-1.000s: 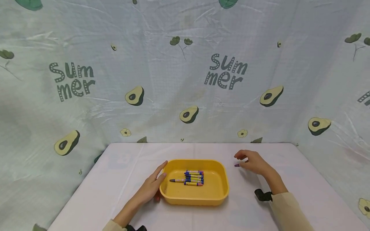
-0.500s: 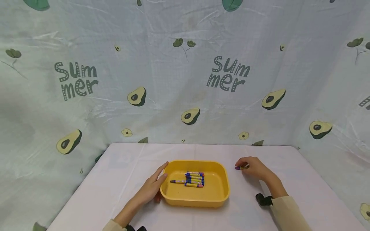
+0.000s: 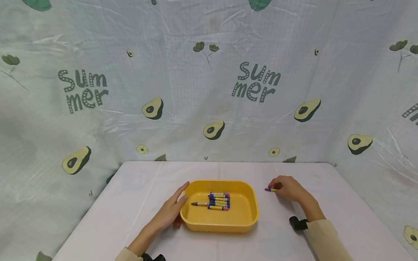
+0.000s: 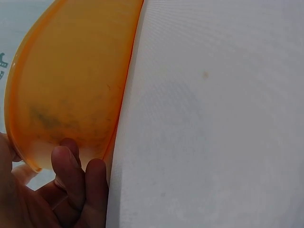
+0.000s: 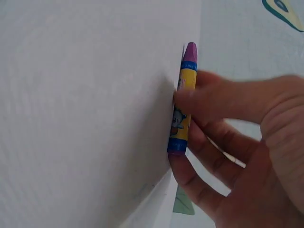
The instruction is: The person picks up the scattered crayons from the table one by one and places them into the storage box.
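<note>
My right hand [image 3: 289, 187] is low over the right part of the table and pinches a purple crayon [image 5: 183, 102] between thumb and fingers. The crayon wears a yellow wrapper with blue bands, and its pointed tip faces left in the head view. A shallow yellow tray [image 3: 228, 225] stands at the middle of the table. At its left side my left hand [image 3: 168, 213] holds the rim, with curled fingers [image 4: 69, 178] against the outer wall in the left wrist view. Inside the tray lies a small group of crayons [image 3: 219, 203], side by side.
A white cloth covers the table [image 3: 150, 188]. Behind it and at both sides hangs a pale curtain [image 3: 183, 79] printed with avocados and lettering.
My right hand has lowered slightly and its raised fingers have closed around the purple crayon. The left hand and the tray stay where they were.
</note>
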Motion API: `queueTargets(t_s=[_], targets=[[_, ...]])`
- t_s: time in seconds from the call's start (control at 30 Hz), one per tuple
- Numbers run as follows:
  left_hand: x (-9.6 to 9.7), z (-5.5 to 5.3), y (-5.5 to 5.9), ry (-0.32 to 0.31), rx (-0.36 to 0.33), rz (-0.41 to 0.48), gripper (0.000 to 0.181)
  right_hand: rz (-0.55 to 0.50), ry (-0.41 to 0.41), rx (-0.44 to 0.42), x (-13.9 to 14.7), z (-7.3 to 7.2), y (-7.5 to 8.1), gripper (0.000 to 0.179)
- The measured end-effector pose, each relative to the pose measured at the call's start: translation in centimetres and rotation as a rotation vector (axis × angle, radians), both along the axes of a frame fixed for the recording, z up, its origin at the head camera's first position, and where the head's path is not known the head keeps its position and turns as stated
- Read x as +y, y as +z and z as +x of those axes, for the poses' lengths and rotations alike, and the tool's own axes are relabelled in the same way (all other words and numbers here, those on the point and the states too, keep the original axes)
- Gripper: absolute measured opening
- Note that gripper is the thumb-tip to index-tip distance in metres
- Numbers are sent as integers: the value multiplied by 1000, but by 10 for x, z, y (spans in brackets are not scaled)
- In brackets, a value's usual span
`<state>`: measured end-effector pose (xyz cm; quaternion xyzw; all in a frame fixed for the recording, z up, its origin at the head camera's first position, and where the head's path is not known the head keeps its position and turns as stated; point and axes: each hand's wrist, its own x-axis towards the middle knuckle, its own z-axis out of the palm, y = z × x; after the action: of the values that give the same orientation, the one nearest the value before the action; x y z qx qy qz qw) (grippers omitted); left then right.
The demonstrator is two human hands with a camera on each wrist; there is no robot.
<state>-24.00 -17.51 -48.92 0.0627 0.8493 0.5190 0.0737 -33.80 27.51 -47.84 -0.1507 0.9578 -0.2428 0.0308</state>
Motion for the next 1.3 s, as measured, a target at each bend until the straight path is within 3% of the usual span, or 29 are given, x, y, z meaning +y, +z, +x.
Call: queueTargets(t_s=[0.17, 0.6, 0.77, 0.97, 1.3], targets=[[0, -1, 0, -2, -3, 11, 56, -11, 72, 42, -1, 0, 1, 24], [0, -1, -2, -3, 12, 33, 56, -5, 101, 51, 0, 0, 5, 26], [0, -1, -1, -9, 9, 35, 56, -37, 154, 79, 0, 0, 13, 28], [0, -1, -1, -10, 7, 33, 56, -50, 143, 74, -6, 2, 25, 30], [-1, -1, -2, -14, 8, 35, 57, -55, 211, 133, -17, 14, 46, 30]])
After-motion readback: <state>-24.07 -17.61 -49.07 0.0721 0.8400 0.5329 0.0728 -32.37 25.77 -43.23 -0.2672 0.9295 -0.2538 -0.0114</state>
